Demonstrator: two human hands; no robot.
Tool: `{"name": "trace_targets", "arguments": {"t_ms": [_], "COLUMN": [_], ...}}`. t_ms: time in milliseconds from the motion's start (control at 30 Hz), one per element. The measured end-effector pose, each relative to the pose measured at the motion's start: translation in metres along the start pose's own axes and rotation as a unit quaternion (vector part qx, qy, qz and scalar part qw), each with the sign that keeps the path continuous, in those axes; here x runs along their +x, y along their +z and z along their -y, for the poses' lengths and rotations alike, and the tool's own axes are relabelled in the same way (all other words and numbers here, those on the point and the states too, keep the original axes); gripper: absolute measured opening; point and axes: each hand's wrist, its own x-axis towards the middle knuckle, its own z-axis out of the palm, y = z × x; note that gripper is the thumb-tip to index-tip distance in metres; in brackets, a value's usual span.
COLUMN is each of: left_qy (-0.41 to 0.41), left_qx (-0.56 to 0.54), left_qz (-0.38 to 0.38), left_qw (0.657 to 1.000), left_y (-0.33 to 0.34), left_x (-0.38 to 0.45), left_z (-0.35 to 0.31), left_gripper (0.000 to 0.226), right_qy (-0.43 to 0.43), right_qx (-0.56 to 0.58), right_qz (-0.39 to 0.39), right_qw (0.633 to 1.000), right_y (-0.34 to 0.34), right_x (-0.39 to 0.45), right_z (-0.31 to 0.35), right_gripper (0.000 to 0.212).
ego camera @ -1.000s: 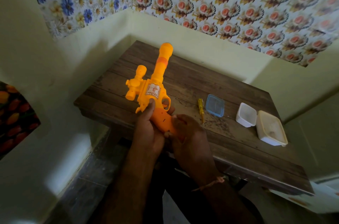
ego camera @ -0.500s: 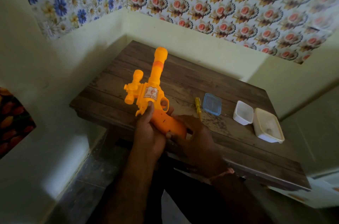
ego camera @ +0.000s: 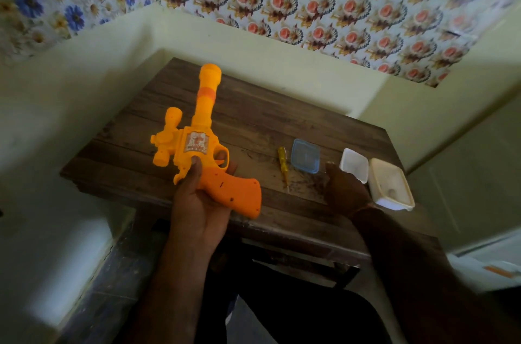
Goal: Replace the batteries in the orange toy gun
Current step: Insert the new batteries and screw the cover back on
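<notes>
The orange toy gun [ego camera: 197,143] points away from me, barrel toward the wall, above the near left part of the wooden table [ego camera: 253,118]. My left hand [ego camera: 197,202] holds it from below at the handle, thumb pressed on the body just under the sticker. My right hand [ego camera: 342,188] is off the gun, low over the table to the right, fingers stretched toward a small white container [ego camera: 354,164]. A yellow screwdriver [ego camera: 282,164] lies on the table between the gun and that hand.
A clear blue lid [ego camera: 306,155] lies beside the screwdriver. A larger cream container [ego camera: 390,188] sits at the table's right near edge. Walls close the table in on the left and back. Dark floor shows below the front edge.
My right hand let go of the gun's handle and moved right toward the small white container. The left hand keeps the gun, now tilted a little more to the right.
</notes>
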Motion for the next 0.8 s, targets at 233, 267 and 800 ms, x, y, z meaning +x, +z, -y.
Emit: {"name": "trace_targets", "arguments": {"t_ms": [233,267,800], "left_qy": [0.001,0.001,-0.009], "left_qx": [0.007,0.007,0.004], "left_qz": [0.002,0.001,0.001], "left_qw": [1.0,1.0,1.0], "left_y": [0.0,0.0,0.002], "left_x": [-0.001,-0.001,-0.002], "left_z": [0.0,0.0,0.001], "left_gripper": [0.052,0.054,0.063], "right_qy": [-0.011,-0.01,-0.084], "right_qx": [0.007,0.003,-0.129], "right_qz": [0.026,0.023,-0.06], "right_qw": [1.0,1.0,0.986], "right_y": [0.007,0.008,0.021], "right_x": [0.01,0.01,-0.026], "right_z": [-0.007,-0.008,0.006], "right_gripper": [0.041,0.041,0.031]}}
